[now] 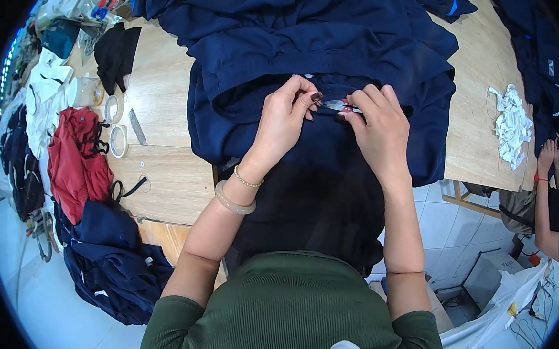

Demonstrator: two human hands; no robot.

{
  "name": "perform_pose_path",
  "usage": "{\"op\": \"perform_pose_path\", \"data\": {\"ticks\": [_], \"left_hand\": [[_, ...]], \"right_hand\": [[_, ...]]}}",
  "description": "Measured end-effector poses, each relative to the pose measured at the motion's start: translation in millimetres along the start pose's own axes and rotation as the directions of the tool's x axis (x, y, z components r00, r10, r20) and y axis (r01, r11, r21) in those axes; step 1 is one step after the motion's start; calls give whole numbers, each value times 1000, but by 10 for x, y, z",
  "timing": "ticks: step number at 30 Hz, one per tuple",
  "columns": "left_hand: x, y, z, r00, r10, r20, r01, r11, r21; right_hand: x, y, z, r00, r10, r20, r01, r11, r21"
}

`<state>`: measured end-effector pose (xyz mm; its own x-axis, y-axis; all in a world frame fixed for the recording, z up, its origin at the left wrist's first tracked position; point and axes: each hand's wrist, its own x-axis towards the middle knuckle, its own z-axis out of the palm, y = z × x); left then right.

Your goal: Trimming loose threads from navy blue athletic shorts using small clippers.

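**Trimming at the seam of the navy garment**

The navy garment [314, 54] lies spread across the wooden table [161, 101], its lower part hanging over the near edge toward me. My left hand [282, 119] pinches the fabric at the seam; my right hand [379, 126] is closed on a small pair of thread snips [340, 105], blades resting on the cloth between my hands. In my judgement, the step goes best with the fabric held taut and flat and only the blade tips engaged, clear of the weave.

On the table to my left: a black cloth [116, 53], tape rolls [116, 124], a red garment [77, 154]. White scraps [511, 122] lie to the right. The floor is pale tile [445, 218]; another person's hands [546, 154] work at the far right.
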<state>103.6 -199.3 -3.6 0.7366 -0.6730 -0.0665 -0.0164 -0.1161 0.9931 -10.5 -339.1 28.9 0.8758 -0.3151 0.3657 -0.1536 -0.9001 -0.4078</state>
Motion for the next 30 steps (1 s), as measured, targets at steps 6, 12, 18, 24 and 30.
{"op": "perform_pose_path", "data": {"ticks": [6, 12, 18, 24, 30], "left_hand": [[18, -11, -17, 1000, 22, -18, -22, 1000, -3], [37, -9, -24, 1000, 8, -20, -9, 999, -42], [49, 34, -5, 1000, -11, -12, 11, 999, -49], [50, 28, -5, 1000, -17, -5, 17, 998, -60], [43, 6, 4, 1000, -5, -26, 3, 995, -95]], "right_hand": [[19, 3, -31, 999, 44, 1, -44, 998, 42], [-5, 14, -158, 990, 125, 63, -129, 989, 75], [19, 3, -138, 987, 124, 103, -133, 988, 83], [38, -35, -116, 991, 100, 88, -108, 990, 91], [40, -62, -60, 994, 66, 81, -70, 996, 47]]}}
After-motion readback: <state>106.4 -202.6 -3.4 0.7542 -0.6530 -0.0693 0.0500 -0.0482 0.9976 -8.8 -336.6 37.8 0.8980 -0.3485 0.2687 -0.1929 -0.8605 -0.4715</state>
